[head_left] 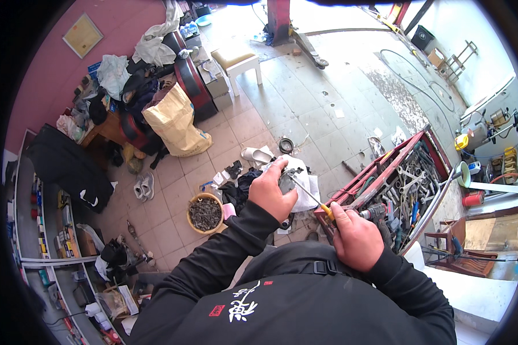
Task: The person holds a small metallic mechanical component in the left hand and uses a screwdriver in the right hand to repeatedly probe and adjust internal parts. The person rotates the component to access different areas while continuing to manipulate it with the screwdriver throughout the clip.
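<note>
My left hand (272, 191) is closed around a small grey metal part (287, 182), whose exact kind I cannot make out. In my right hand (356, 238) is a screwdriver (327, 210) with a yellow handle, held in a closed grip. Its long thin shaft points up and to the left, and the tip meets the metal part. Beneath the part lies a white cloth (308, 187). The fingers of my left hand hide much of the part.
A red tool chest (367, 198) full of wrenches stands to the right, with a drill (374, 211) at its near side. To the left is a round basket (220, 200) of small dark hardware. Farther off are a paper sack (176, 122), a padded stool (233, 56) and white shoes (257, 154).
</note>
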`<state>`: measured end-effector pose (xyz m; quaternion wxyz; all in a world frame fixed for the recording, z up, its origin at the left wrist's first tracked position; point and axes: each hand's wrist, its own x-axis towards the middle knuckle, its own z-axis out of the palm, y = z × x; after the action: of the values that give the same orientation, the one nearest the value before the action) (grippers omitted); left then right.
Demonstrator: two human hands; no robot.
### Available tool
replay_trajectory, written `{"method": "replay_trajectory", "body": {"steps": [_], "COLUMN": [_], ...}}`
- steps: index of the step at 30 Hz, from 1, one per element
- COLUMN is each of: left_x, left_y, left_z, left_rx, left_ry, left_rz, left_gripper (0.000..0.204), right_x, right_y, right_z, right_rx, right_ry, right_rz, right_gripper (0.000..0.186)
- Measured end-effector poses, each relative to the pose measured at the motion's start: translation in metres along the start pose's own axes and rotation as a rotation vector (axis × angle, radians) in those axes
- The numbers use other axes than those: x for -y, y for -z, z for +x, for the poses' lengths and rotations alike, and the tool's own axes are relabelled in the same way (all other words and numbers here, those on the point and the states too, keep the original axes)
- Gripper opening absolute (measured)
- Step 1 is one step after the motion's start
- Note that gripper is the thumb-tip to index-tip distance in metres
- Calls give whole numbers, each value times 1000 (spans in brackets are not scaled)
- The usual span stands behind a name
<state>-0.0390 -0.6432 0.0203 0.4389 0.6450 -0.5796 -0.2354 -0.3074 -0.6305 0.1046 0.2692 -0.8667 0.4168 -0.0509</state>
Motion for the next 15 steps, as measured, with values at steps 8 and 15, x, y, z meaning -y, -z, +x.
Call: {"method": "replay_trajectory", "body": {"steps": [8,15], "left_x": [2,13], "left_y": [4,5], "left_z": [8,8], "left_rx": [-36,126], "left_ry": [-19,274], "left_rz": [-67,-532], "left_gripper": [67,74], "right_x": [-13,-31], "right_y": [17,2], "right_z": [6,9], "right_rx": [42,-39], "right_ry": [-126,-311], "right_rz": [644,902], "right_gripper": [61,49]}}
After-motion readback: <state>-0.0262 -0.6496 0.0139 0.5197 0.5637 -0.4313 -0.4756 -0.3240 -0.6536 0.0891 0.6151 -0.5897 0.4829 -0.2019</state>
